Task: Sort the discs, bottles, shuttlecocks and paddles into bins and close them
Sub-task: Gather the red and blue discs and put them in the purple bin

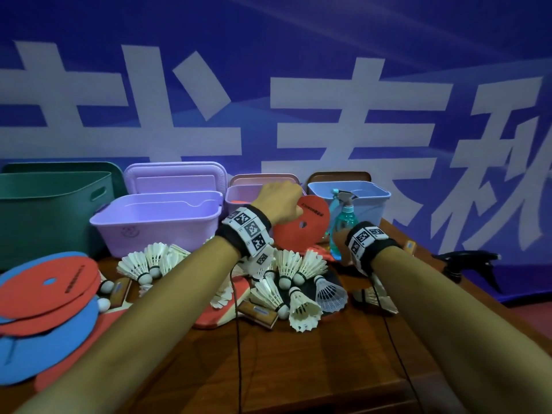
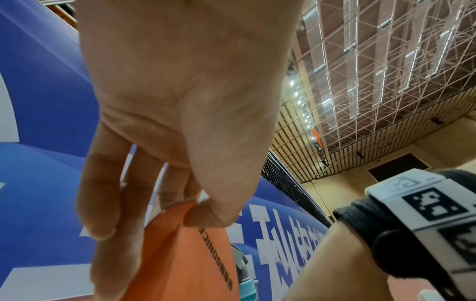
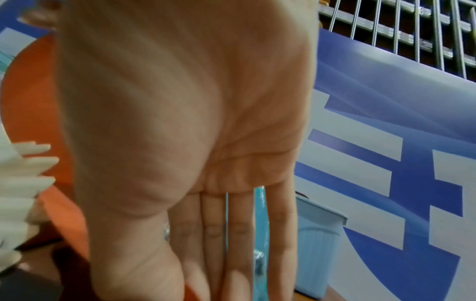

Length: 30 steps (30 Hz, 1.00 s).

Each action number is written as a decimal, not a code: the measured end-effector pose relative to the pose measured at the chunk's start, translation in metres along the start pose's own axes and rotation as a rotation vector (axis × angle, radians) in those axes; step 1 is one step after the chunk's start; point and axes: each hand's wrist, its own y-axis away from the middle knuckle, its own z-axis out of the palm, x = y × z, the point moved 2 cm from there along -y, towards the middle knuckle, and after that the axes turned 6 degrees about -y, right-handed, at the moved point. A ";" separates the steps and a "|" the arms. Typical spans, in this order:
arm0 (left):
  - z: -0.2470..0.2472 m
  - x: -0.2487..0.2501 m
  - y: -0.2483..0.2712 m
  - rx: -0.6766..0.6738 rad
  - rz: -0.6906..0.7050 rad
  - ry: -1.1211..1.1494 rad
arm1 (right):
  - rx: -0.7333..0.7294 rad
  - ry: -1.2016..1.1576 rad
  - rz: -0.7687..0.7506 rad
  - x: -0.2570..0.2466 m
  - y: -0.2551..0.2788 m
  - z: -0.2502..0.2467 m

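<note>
- Red disc [image 1: 301, 225] hangs from my left hand [image 1: 279, 201], pinched at its top edge between thumb and fingertips [image 2: 177, 198]. An edge pinch lets it hang on edge, which I judge makes it easy to slide down into a bin.
- Left grip is narrow and holds the disc. It sits just in front of the pink bin [image 1: 239, 198], whose rim lies just beyond my knuckles.
- That bin already shows something red-orange inside, likely another disc, so I take it as the disc bin.
- Right hand [image 1: 340, 243] is low, beside the teal spray bottle [image 1: 343, 222]. The wrist view shows the fingers [image 3: 239, 234] straight and together, with teal showing between them. This grip holds nothing; whether the fingers touch the bottle I cannot tell.
- Beyond the bottle stands the pale blue bin [image 1: 367, 195]; I see nothing in it from here. I guess it is meant for bottles.
- Left of my left grip is the lilac bin [image 1: 155, 222], open, with no contents showing. Its lid [image 1: 176, 177] leans behind it, and the other lids stand behind their bins the same way.
- Far left is the green bin [image 1: 53, 210]; its inside is hidden.
- Beneath both wrists, on the desk [image 1: 298, 369], lie the shuttlecocks [image 1: 286, 276] in a heap, with paddles [image 1: 227, 309] half buried under them.
- Near my left elbow is a stack of red and blue discs [image 1: 44, 297], not yet binned.
- Judgement: early in the sort, no lid closed.
</note>
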 end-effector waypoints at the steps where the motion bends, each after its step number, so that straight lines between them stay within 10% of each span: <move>1: -0.001 -0.002 0.000 0.003 -0.006 0.002 | -0.032 0.000 0.018 0.003 -0.003 -0.001; 5: -0.005 -0.007 0.002 0.016 -0.047 -0.005 | -0.023 -0.078 0.060 0.043 -0.071 0.025; 17: -0.009 -0.024 0.006 0.094 -0.197 0.075 | 0.377 -0.214 0.143 0.019 0.019 -0.088; 30: 0.043 -0.117 -0.005 0.327 -0.351 0.589 | 0.582 -1.839 0.247 -0.007 -0.027 -0.105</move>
